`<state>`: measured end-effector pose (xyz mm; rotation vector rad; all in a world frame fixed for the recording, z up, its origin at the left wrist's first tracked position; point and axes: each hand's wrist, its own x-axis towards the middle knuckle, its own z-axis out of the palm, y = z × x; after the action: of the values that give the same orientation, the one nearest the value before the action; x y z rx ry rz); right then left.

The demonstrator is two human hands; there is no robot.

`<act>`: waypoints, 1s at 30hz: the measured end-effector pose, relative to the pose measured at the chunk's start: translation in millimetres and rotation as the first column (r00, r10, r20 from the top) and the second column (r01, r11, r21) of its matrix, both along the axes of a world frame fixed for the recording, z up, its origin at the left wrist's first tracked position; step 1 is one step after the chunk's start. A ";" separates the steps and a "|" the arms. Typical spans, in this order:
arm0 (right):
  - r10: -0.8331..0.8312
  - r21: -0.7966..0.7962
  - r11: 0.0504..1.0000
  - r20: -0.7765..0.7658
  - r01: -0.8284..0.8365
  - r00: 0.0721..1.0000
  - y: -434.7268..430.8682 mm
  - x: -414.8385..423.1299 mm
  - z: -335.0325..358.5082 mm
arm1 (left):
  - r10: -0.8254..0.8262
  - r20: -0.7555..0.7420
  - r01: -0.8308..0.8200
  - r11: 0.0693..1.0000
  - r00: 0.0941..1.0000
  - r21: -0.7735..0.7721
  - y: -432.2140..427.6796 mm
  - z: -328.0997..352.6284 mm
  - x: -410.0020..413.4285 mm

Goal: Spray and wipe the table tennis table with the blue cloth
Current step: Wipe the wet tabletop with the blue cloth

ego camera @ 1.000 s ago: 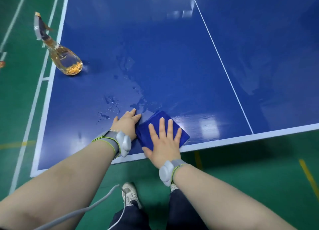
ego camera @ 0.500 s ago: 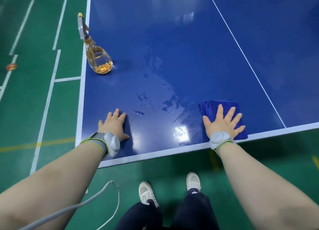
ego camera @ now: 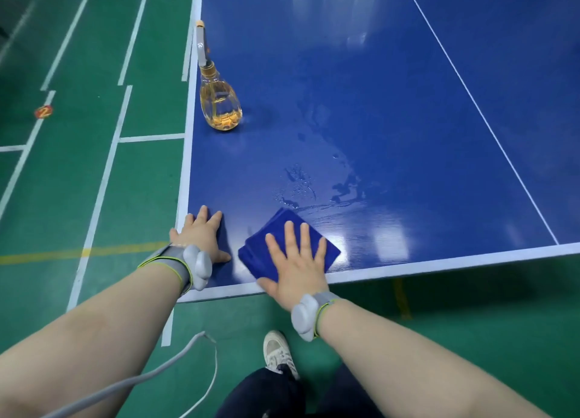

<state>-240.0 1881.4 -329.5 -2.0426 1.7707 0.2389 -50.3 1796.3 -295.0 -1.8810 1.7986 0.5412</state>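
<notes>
A: Left hand [ego camera: 201,238] flat, fingers spread, bare on table [ego camera: 392,110]. Right hand [ego camera: 295,267] just beside it, spread, pressing down on folded blue cloth [ego camera: 255,256] at near edge.
B: Cloth handling?
A: Probably soft, light, limp. Slides easily on wet gloss. Best driven by a flat palm on top, no pinch.
B: Surroundings?
A: Green court floor [ego camera: 94,197] under both arms. Spray bottle [ego camera: 221,103] upright beyond left hand. Droplets [ego camera: 298,185] just past right fingertips, unwiped.

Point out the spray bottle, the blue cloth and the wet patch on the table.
Spray bottle [ego camera: 220,103]: head view, on its clear body.
Cloth [ego camera: 255,256]: head view, on its uncovered left corner.
Wet patch [ego camera: 298,185]: head view, on the droplets just beyond the cloth.
</notes>
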 end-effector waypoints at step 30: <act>0.024 0.031 0.999 -0.007 -0.023 1.000 -54.1 21.3 1.0 | -0.073 0.031 0.068 0.988 0.997 0.137 -28.0 -0.5 21.2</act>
<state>-218.7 1827.2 -328.5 -2.0441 1.7372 0.2796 -29.2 1768.4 -295.4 -1.7193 1.7521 0.5859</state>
